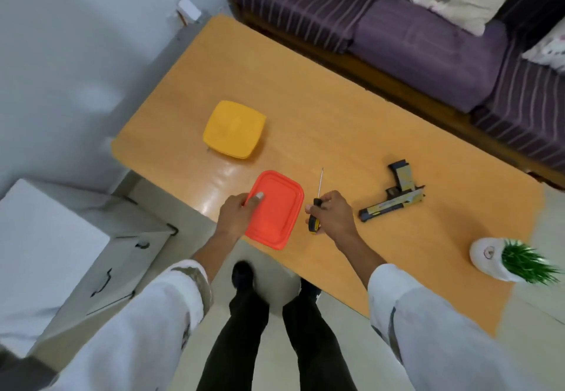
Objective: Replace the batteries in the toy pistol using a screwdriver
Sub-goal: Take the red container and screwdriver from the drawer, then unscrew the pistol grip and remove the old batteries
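Gripping the screwdriver [316, 207] handle, your right hand [333, 217] is curled closed; your left hand [237, 216] pinches the orange lid [278, 213]. The toy pistol [394, 195] lies right on the wooden table [336, 115], a purple sofa [428, 38] beyond.

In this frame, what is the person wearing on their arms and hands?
Both hands are bare: left hand, right hand. No gloves, rings or watch show. Loose white long sleeves are pushed up to mid-forearm; the left sleeve's cuff has a brownish-grey mottled patch.
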